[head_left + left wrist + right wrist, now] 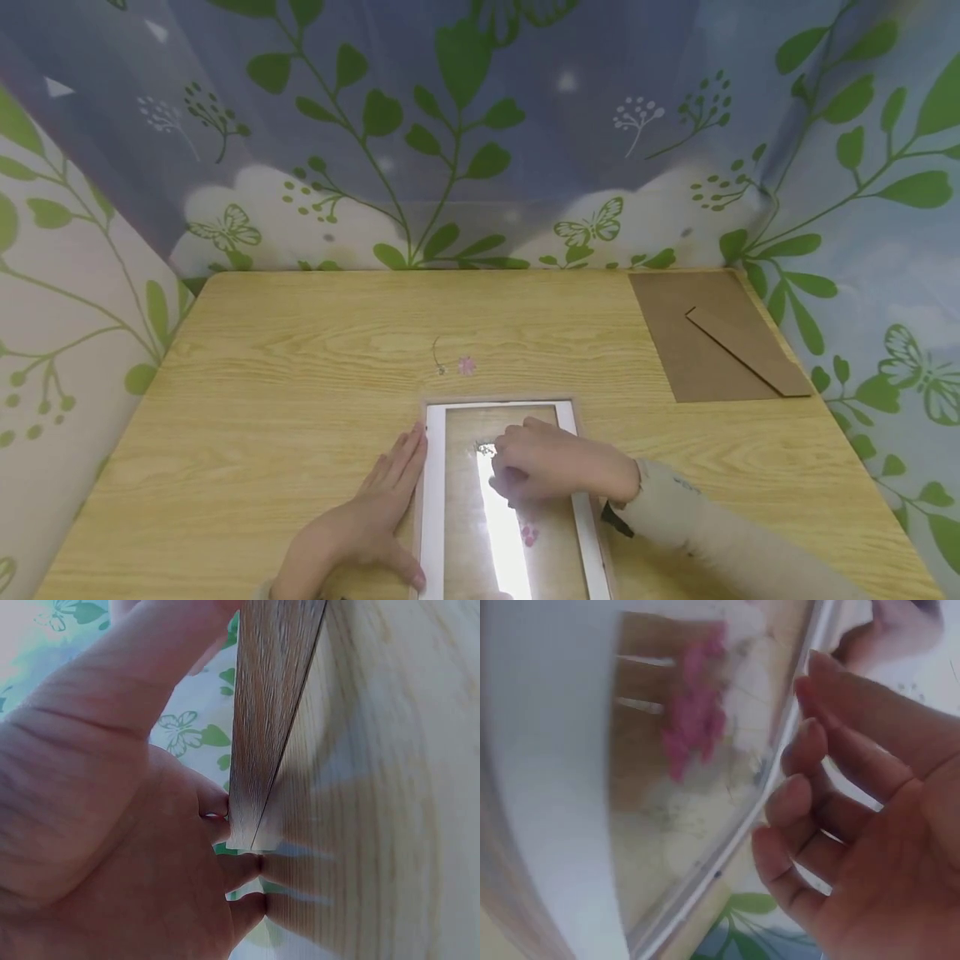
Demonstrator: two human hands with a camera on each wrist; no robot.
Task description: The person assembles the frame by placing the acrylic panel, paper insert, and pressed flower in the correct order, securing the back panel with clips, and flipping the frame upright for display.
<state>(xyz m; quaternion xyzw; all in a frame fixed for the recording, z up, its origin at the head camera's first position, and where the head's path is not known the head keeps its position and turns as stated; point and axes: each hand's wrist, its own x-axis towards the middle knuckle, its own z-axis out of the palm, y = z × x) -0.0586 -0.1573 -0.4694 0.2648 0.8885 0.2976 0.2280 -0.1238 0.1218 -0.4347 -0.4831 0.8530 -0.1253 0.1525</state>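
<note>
A picture frame (432, 500) with a white inner border and a clear pane lies at the table's front. My left hand (375, 508) rests along its left side, fingers straight; in the left wrist view its fingertips (247, 911) touch the tabletop beside the frame's brown wooden edge (274, 697). Over the pane, my right hand (551, 462) has its thumb and index finger together, pinching a small whitish flower sprig (485, 448) that shows at its fingertips; its stem is hidden. A pink pressed flower (529, 533) lies on the pane, blurred in the right wrist view.
Beyond the frame, a small white flower on a thin curved stem (441, 368) and a pink flower (467, 365) lie on the wood-grain table (300, 367). A brown backing board (667, 333) with a stand leg is at the back right. Leaf-patterned curtains (405, 200) enclose the table.
</note>
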